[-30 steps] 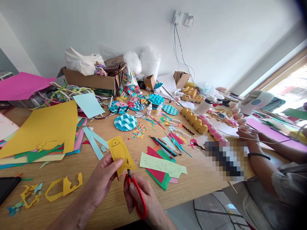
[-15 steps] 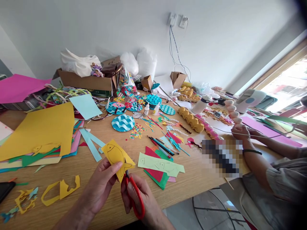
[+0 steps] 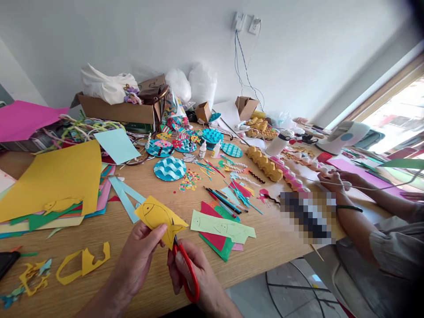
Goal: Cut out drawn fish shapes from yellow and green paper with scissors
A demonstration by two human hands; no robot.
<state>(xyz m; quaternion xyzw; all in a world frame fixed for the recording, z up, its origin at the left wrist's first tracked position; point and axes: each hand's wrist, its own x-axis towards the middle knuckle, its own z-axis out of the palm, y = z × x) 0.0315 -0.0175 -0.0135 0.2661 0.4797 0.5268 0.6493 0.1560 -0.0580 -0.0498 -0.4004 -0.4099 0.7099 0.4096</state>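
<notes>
My left hand (image 3: 141,245) pinches a piece of yellow paper (image 3: 157,214) with a fish drawn on it, thumb on top. In my right hand (image 3: 195,265) are red-handled scissors (image 3: 188,274), fingers wrapped round the loops. The blades meet the paper near the drawn tail. To the right lies a pale green paper strip (image 3: 223,227) with fish outlines, over red and green sheets. Yellow paper offcuts (image 3: 74,269) rest left of my left hand. Behind the paper are a blue wavy disc (image 3: 169,168) and small coloured paper dots (image 3: 189,179).
Several pens (image 3: 223,203) lie mid-table. Two small glue bottles (image 3: 202,150) stand farther back. A large yellow sheet (image 3: 56,176) covers other papers at left. At right a co-worker's hands (image 3: 334,183) hold a cord; a cardboard box (image 3: 115,110) stands by the wall.
The yellow paper has turned and shifted slightly left in my left hand, with the scissors still at its tail end. The co-worker's hands have lowered the string of pale pieces.
</notes>
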